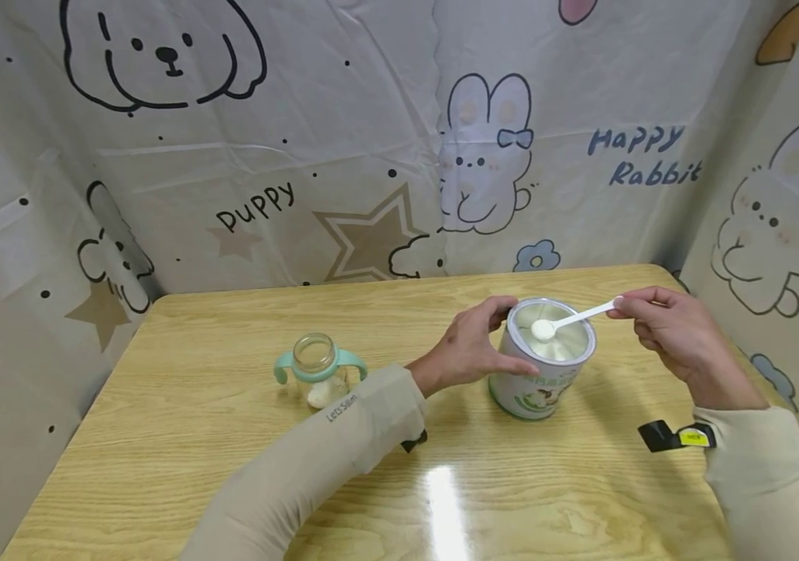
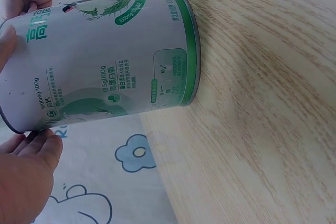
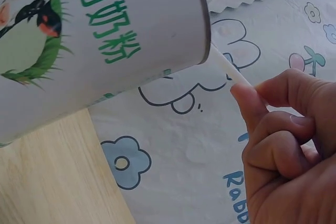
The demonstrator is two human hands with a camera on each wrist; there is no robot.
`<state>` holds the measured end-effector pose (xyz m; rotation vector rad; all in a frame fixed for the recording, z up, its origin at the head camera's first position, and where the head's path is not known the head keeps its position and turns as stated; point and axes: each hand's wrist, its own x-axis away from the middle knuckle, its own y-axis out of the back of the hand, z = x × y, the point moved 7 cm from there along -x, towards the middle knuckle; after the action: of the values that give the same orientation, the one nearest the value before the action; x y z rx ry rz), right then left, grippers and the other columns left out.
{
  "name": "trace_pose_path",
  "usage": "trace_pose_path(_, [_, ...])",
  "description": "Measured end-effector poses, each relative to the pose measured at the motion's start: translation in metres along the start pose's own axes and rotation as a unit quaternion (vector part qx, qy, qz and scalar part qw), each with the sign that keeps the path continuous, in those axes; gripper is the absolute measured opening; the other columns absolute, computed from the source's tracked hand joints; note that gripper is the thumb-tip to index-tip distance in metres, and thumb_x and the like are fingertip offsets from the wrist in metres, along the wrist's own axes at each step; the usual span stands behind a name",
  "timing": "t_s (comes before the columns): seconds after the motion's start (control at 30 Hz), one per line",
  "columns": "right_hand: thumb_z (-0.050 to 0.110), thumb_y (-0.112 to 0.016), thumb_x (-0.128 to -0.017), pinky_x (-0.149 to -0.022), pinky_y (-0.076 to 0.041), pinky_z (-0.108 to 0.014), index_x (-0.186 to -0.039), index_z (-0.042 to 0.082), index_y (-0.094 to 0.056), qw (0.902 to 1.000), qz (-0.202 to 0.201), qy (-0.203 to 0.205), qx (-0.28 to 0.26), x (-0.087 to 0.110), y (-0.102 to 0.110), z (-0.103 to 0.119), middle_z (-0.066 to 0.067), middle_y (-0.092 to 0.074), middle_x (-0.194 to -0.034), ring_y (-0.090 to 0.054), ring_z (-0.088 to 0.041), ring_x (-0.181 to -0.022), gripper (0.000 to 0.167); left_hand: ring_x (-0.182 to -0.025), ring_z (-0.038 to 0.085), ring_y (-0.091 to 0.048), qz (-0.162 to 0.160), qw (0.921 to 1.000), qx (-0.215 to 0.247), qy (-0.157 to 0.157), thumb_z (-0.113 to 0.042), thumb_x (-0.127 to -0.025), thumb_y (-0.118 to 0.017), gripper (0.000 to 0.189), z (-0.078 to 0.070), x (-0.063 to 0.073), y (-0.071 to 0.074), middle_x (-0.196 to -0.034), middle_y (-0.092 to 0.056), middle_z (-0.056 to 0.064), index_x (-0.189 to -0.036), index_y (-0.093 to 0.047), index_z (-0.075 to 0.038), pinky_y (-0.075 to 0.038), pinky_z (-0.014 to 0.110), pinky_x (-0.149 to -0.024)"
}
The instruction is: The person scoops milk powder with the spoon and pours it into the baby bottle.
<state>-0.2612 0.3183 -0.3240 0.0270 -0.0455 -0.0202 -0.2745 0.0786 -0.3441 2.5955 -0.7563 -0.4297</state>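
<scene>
A white and green milk powder can (image 1: pixel 533 396) stands lidless on the table, tilted slightly toward the head camera. My left hand (image 1: pixel 468 347) grips its upper side, with the thumb at the front and fingers behind. Between thumb and forefinger, my right hand (image 1: pixel 676 331) pinches the handle end of a white scoop (image 1: pixel 585 313). The scoop's bowl holds white powder and hovers over the can's mouth. In the right wrist view, the can (image 3: pixel 131 35) hides the scoop's bowl; only part of the handle (image 3: pixel 231 69) shows.
Left of the can stands an uncapped clear baby bottle (image 1: pixel 314 358) with mint-green handles and white powder inside. My left sleeve (image 1: pixel 343 421) partly covers its base. A printed cloth (image 1: pixel 343 140) hangs behind the wooden table (image 1: pixel 217 335) and along its sides.
</scene>
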Motion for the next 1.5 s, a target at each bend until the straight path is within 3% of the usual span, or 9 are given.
trace_pose_path(0.17, [0.004,-0.061,-0.099,-0.04,-0.028,-0.018,-0.083,0.016,-0.071,0.9998,0.009,0.004,-0.018,0.0,-0.001,0.005,0.005,-0.072,-0.077,-0.039,-0.002,-0.049,0.022,-0.134,0.017,-0.048,-0.003,0.9999,0.009,-0.004,-0.017,-0.071,-0.093,0.088,0.002,0.001,0.001,-0.144,-0.052,0.009,-0.144,-0.045,-0.004,-0.04,0.02,-0.108])
trace_pose_path(0.67, [0.002,-0.06,-0.099,-0.04,-0.028,-0.018,-0.081,0.013,-0.074,0.9986,0.016,0.012,-0.049,-0.003,-0.008,0.02,0.003,-0.073,-0.076,-0.04,-0.003,-0.049,0.025,-0.137,0.015,-0.044,-0.009,0.9992,0.032,0.022,-0.015,-0.07,-0.093,0.092,0.004,0.007,0.012,-0.15,-0.047,0.01,-0.147,-0.043,-0.002,-0.037,0.015,-0.108])
trace_pose_path(1.27, [0.004,-0.063,-0.098,-0.042,-0.033,-0.015,-0.085,0.013,-0.074,0.9977,0.03,0.013,-0.059,-0.005,-0.024,0.03,0.002,-0.073,-0.079,-0.041,-0.003,-0.052,0.019,-0.136,0.019,-0.047,-0.025,0.9982,0.043,0.032,-0.011,-0.073,-0.091,0.086,0.006,0.021,0.038,-0.148,-0.049,0.011,-0.145,-0.045,-0.001,-0.041,0.023,-0.108])
trace_pose_path(1.5, [0.004,-0.063,-0.098,-0.042,-0.03,-0.016,-0.084,0.014,-0.073,0.9983,0.025,0.008,-0.051,-0.007,-0.034,0.032,0.003,-0.073,-0.078,-0.039,-0.004,-0.051,0.019,-0.136,0.022,-0.047,-0.033,0.9986,0.038,0.019,-0.009,-0.072,-0.091,0.085,0.007,0.027,0.048,-0.147,-0.05,0.014,-0.144,-0.046,0.001,-0.04,0.02,-0.108])
